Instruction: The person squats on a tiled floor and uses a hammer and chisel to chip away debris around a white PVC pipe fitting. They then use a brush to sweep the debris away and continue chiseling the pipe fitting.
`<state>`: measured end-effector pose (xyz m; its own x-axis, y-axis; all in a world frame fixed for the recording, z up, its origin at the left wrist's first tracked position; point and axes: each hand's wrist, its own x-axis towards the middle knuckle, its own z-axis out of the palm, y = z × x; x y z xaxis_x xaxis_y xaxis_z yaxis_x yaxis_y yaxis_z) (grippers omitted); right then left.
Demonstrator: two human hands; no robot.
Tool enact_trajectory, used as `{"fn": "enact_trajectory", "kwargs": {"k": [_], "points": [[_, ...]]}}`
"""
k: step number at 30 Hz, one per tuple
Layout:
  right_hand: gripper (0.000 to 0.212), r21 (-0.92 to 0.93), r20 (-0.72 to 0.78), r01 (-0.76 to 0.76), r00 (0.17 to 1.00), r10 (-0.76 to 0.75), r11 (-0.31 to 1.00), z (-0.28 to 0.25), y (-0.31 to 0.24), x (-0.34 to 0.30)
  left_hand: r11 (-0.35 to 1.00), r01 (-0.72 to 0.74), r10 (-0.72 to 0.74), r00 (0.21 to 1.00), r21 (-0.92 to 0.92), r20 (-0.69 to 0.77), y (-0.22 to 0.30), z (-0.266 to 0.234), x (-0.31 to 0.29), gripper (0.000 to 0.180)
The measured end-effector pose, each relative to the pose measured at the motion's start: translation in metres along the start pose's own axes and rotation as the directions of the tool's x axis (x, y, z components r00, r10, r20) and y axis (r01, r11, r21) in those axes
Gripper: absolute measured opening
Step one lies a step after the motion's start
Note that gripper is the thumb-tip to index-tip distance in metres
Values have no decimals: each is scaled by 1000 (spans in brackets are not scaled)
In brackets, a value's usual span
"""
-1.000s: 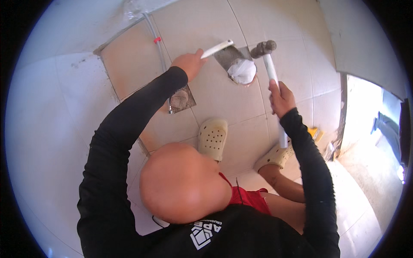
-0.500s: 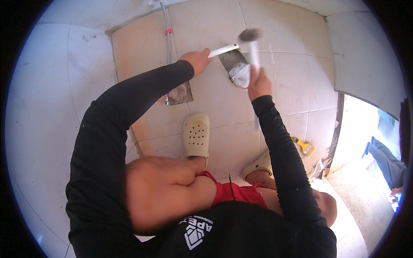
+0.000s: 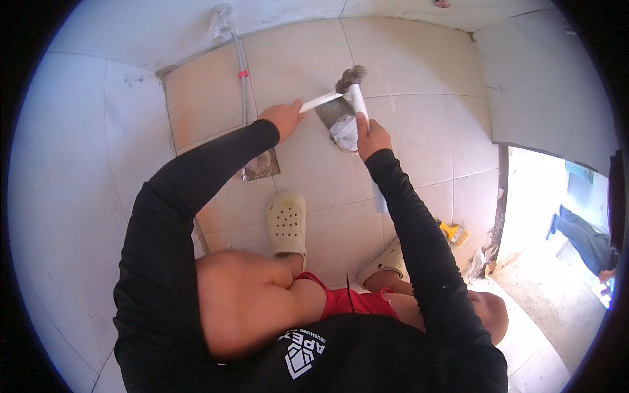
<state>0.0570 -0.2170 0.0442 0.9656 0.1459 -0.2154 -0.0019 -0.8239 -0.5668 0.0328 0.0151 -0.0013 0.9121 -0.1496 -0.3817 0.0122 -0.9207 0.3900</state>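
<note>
My left hand [image 3: 283, 120] is closed round one end of a slim white handle-like bar [image 3: 319, 101], whose other end points right over the tiles. In my right hand [image 3: 373, 136] is a hammer [image 3: 358, 99] with a white shaft and a dark, slightly blurred head. The hammer head meets or overlaps the bar's right end; whether they touch I cannot tell. Just below them is a rectangular cut-out [image 3: 325, 113] in the tiled floor. Crumpled white plastic [image 3: 344, 131] fills its lower part.
A grey flexible hose [image 3: 244, 98] with a red band runs beside a second cut-out [image 3: 265, 168] at left. My cream clogs [image 3: 287, 223] stand on the tiles. A yellow brush [image 3: 453, 234] lies by my right foot. At right, a person's dark-clad leg [image 3: 583, 239] shows through the doorway.
The hammer has come down and left, from apart to right at the bar's end. My view has shifted slightly, and my left hand still grips the bar.
</note>
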Motion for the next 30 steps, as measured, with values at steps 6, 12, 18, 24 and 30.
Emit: {"fn": "enact_trajectory", "kwargs": {"k": [6, 12, 18, 24, 30], "points": [[59, 199, -46, -69, 996, 80, 978, -16, 0, 0, 999, 28, -28, 999, 34, 16, 0, 3, -2, 31], [61, 27, 68, -38, 997, 37, 999, 4, -5, 3, 1000, 24, -24, 999, 11, 33, 6, -2, -1, 32], [63, 83, 49, -91, 995, 87, 992, -5, 28, -7, 989, 77, -76, 997, -125, 10, 12, -8, 1, 33], [65, 198, 6, -172, 985, 174, 965, -1, 36, -25, 999, 19, -20, 999, -36, -33, 1, -6, -11, 31], [61, 163, 3, -95, 995, 96, 982, -1, 24, -34, 1000, 21, -22, 996, -6, -84, -5, 12, -20, 29]]}}
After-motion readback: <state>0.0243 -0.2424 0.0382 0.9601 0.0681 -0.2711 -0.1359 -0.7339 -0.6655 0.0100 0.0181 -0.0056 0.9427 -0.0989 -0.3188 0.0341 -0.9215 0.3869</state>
